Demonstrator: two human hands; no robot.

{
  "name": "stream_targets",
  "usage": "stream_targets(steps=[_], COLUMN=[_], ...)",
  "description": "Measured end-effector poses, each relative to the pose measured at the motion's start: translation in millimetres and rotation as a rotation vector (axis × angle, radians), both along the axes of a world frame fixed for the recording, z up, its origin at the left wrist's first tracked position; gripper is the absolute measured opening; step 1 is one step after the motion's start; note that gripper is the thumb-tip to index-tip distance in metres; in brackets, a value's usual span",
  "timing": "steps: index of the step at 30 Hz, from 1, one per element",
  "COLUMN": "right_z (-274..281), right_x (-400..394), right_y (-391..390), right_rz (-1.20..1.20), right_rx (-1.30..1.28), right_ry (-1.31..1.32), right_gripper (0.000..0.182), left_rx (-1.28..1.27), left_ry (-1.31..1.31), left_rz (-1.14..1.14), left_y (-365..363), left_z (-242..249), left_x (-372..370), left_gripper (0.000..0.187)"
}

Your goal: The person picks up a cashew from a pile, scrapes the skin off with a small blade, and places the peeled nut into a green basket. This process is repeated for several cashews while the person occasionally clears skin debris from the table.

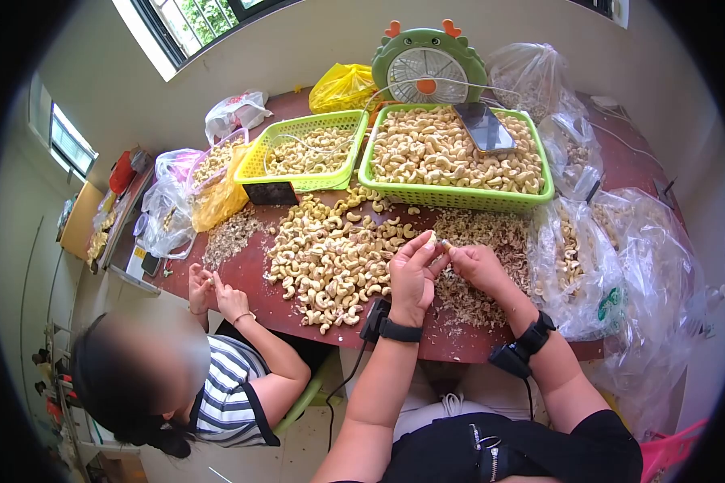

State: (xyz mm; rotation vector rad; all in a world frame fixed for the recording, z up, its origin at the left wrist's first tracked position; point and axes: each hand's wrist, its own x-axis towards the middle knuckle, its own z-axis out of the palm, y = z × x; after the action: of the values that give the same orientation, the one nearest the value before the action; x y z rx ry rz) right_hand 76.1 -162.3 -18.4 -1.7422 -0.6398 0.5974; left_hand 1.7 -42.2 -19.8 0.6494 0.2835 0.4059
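Observation:
Between the fingertips of my left hand (412, 278) is a pale cashew nut (432, 238). Close beside it, the fingers of my right hand (479, 269) are pinched together at the nut; a small dark thing shows at their tips, too small to name. Both hands are over the dark red table (459, 348), above its front part. A loose pile of cashew nuts (322, 262) lies left of my left hand. Under and around my right hand spreads a heap of brown skin flakes (479, 310).
Behind stand a green basket (459, 196) of cashews with a phone (485, 127) on top, and a yellow-green basket (302, 182). A green fan (427, 72) is at the back. Plastic bags (580, 274) lie right. A co-worker (234, 386) sits left, hands at the table edge.

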Motion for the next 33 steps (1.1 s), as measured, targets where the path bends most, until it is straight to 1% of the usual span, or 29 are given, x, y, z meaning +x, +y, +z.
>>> stream_targets(steps=[3,6,15,18,20,23,26,33], right_z=[-0.4,-2.4,-0.8,2.8,-1.5,1.2,2.5,0.6], right_x=[0.3,1.8,0.6,-0.9,1.7,0.3,-1.0,0.1], right_y=[0.3,0.5,0.1,0.3,0.8,0.5,1.0,0.4], right_rz=[0.001,0.025,0.001,-0.042,-0.018,0.025,0.034,0.018], right_rx=[0.019,-0.034,-0.031,-0.024,-0.023,-0.072,-0.053,-0.077], right_ry=[-0.003,-0.02,0.006,0.038,-0.014,-0.014,-0.032,0.005], right_gripper=[0.042,0.042,0.04,0.04,0.04,0.04,0.04,0.039], left_rx=[-0.037,-0.041,0.0,-0.037,-0.033,-0.03,-0.013,-0.013], left_ry=[-0.006,0.01,-0.006,-0.001,0.012,0.045,0.044,0.026], left_rz=[-0.001,-0.013,-0.036,0.004,0.028,0.042,0.039,0.05], left_y=[-0.2,1.4,1.4,-1.9,-1.6,-2.0,-0.6,-1.0], left_z=[0.7,0.2,0.3,1.0,-0.8,3.6,0.7,1.0], left_x=[0.1,0.4,0.0,0.5,1.5,0.0,1.1,1.1], left_gripper=[0.026,0.026,0.022,0.023,0.024,0.024,0.023,0.021])
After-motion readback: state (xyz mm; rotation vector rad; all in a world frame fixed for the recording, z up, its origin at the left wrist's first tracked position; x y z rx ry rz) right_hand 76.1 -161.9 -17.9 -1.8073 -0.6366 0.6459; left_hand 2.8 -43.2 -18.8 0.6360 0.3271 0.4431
